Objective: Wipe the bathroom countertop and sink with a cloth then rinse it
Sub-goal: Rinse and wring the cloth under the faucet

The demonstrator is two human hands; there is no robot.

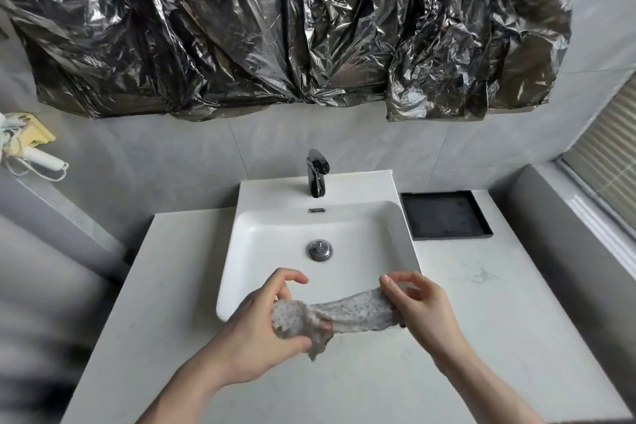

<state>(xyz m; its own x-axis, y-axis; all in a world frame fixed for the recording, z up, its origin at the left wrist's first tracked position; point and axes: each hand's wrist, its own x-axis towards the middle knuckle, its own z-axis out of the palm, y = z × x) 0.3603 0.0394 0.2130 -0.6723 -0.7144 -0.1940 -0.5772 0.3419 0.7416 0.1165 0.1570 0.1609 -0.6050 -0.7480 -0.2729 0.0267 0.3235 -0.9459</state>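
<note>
Desk (481, 337): bare surface lying open at 3 and 9 o'clock of the sink (261, 234). Black faucet (317, 174) standing upright at 12 o'clock on the rear rim, overhanging the basin. Drain plug (319, 249) sitting in the basin floor. Black tray (446, 214) occupying the desk at 2 o'clock, just beside the sink. Crinkled plastic sheet (275, 27) hanging above the faucet.

- The cloth (347, 315) looked like nubby, speckled grey fabric, rough and matt.
- The sink (261, 237) behind it was smooth, glossy white ceramic.
- The counter (481, 320) around the sink was pale, faintly veined stone with a dull sheen.
- The faucet (317, 173) at the sink's back was glossy black metal.
- The tray (445, 215) right of the sink was matt black.
- The sheeting (275, 27) above the sink was crinkled, shiny plastic film.
</note>
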